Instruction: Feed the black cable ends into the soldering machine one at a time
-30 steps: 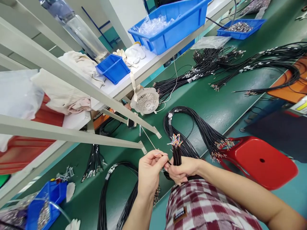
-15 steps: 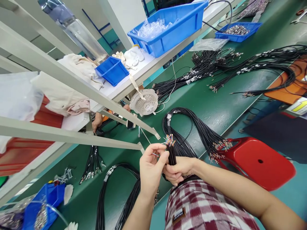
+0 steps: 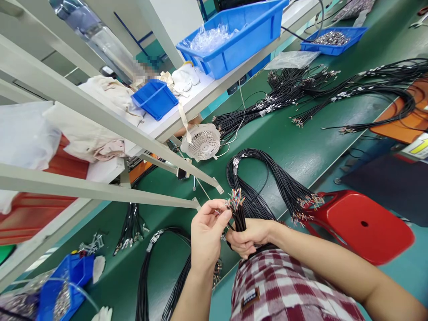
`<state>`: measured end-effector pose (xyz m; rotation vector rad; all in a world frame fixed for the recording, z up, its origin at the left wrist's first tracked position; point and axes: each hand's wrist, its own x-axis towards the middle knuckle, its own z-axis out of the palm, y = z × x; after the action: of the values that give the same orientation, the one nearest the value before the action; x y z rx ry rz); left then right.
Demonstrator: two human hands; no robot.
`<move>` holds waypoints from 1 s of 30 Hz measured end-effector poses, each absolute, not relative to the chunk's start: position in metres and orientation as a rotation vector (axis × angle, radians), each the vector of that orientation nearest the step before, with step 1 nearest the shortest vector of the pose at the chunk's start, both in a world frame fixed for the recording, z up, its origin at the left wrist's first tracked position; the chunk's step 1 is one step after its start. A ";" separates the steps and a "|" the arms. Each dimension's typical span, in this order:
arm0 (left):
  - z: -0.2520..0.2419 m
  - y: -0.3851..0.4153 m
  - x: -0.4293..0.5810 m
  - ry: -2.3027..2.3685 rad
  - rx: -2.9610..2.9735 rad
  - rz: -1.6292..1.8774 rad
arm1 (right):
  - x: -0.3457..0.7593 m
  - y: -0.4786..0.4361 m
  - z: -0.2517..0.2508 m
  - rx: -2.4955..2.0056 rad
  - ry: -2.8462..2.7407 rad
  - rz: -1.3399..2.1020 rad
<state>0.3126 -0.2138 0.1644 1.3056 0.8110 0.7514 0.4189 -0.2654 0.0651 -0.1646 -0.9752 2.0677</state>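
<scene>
My right hand (image 3: 245, 236) is wrapped round a bundle of black cables (image 3: 238, 219), held upright close to my body. Stripped multicoloured wire ends (image 3: 236, 198) fan out at its top. Beside it, my left hand (image 3: 209, 229) is closed in a pinch, thumb against fingers, on the thin end of one cable at the bundle's left side; the fingertips partly hide it. Behind the hands, a looped bundle of black cables (image 3: 267, 167) with white labels lies on the green table (image 3: 301, 147). Another looped cable bundle (image 3: 143, 272) lies left of my left hand.
Slanting metal frame bars (image 3: 100, 189) stand left of my hands. A small white fan (image 3: 201, 141) sits below the shelf carrying a blue bin (image 3: 234, 44). A red stool (image 3: 368, 227) is at right. Blue trays of metal parts (image 3: 334, 40) and more cables (image 3: 281, 96) lie farther back.
My left hand has shifted slightly left and down, its pinch still near the wire ends. The right hand keeps its grip. A person's hands behind the frame bars have gone from sight.
</scene>
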 end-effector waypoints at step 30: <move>0.164 -0.202 0.304 0.712 1.153 0.670 | 0.414 -0.266 0.068 -0.253 -0.883 1.989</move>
<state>0.3035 -0.2025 0.1636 1.1529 0.7121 0.6699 0.4140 -0.2664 0.0675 -0.2528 -0.8830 1.9893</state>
